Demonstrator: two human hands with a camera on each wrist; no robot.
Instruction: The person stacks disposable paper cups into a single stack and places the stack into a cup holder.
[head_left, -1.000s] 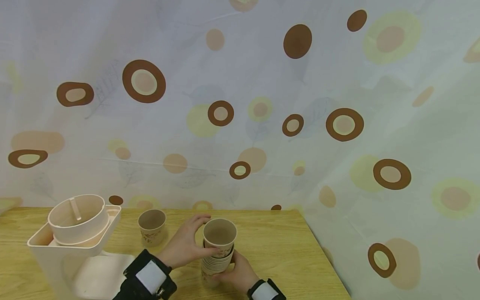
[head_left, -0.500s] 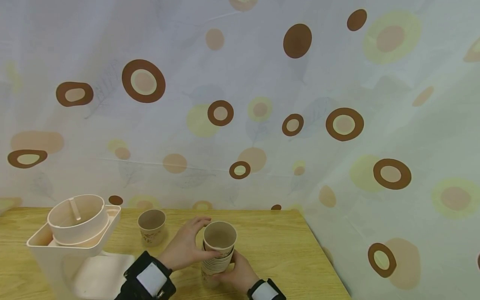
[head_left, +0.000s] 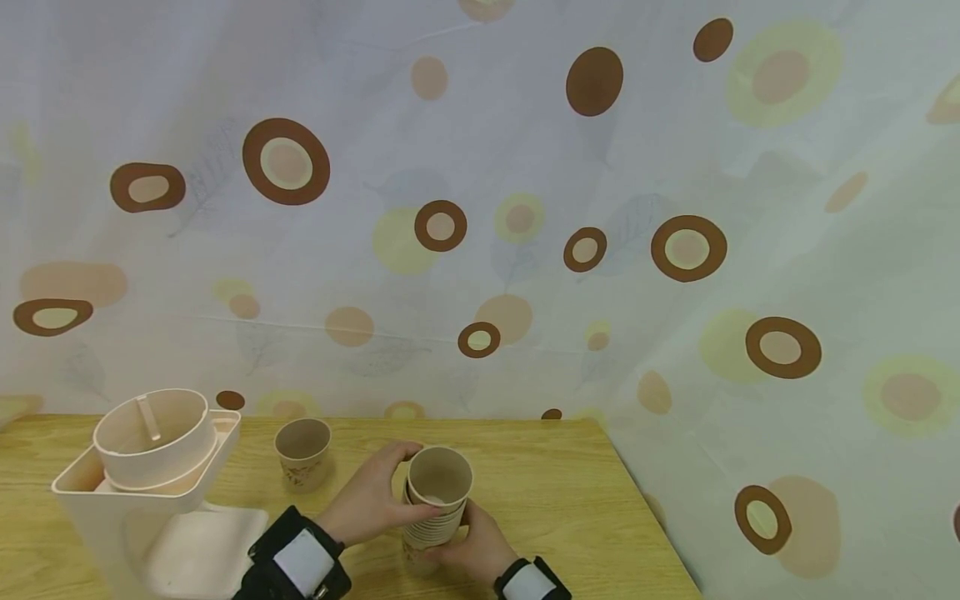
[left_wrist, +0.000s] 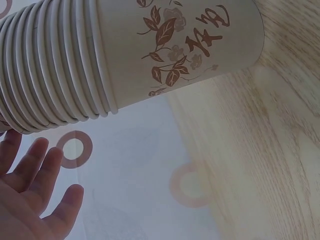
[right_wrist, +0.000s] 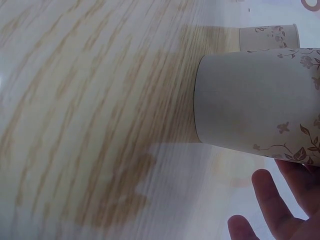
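A stack of nested paper cups stands on the wooden table, printed with brown leaves and flowers in the left wrist view. My left hand grips the top paper cup, thumb across its front and fingers behind its far side. That cup sits in the stack's mouth. Lower down, my right hand holds the stack from the right, its thumb on the front. In the right wrist view the stack's lower wall meets the table, with some fingers spread beside it.
Another paper cup stands upright at the back, left of my hands. On the left is a cream plastic appliance-like stand with a round open container on top. A patterned curtain hangs behind the table.
My left hand and the top cup have moved down a little, so that cup sits lower into the stack. My right hand has kept its hold in place.
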